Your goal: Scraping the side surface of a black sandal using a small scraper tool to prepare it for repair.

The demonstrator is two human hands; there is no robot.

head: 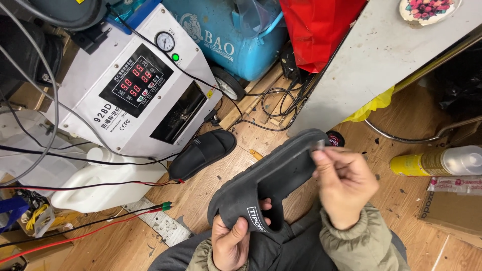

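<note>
The left hand [228,241] grips the heel end of a black slipper [271,183], fingers closed around it above the person's lap. The right hand [344,183] pinches a small clear bit [317,145] at the slipper's toe. A second black slipper [203,153] lies on the wooden floor [211,195] beside a white machine [133,83].

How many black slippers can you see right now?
2. One slipper is held up in both hands, left hand at its near end, right hand at the far end. The other slipper lies on the wooden floor beside the white machine. Clutter could hide more.
</note>
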